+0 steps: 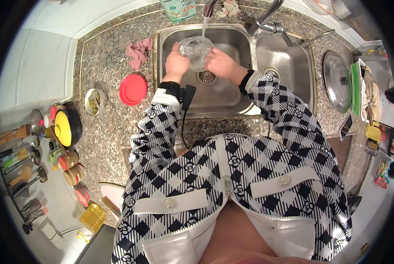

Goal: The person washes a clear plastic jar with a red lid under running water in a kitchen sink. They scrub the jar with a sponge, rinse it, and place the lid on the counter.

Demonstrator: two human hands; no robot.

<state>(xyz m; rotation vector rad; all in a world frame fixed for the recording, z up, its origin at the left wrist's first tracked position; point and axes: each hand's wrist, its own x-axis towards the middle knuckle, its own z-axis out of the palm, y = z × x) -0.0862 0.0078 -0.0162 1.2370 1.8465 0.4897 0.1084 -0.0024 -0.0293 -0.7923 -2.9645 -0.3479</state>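
Note:
Both hands hold a clear round container [197, 54] over the larger basin of the stainless steel sink [228, 99]. My left hand [178, 62] grips its left side, thumb up along the wall. On the right side, the fingers of my right hand [221, 63] close on its rim. Water [204, 26] runs from the faucet spout [210, 8] into the container. Below it shows the drain strainer [207, 77]. A red round lid [133, 89] lies on the granite counter to the left, near a crumpled pink cloth [139, 52].
A white bowl [94, 100] with food and a spoon stands at left, near a black pot with a yellow lid [62, 128]. A second faucet [266, 26] rises by the smaller basin [279, 62]. At right are a glass pot lid [338, 81] and a phone [345, 128].

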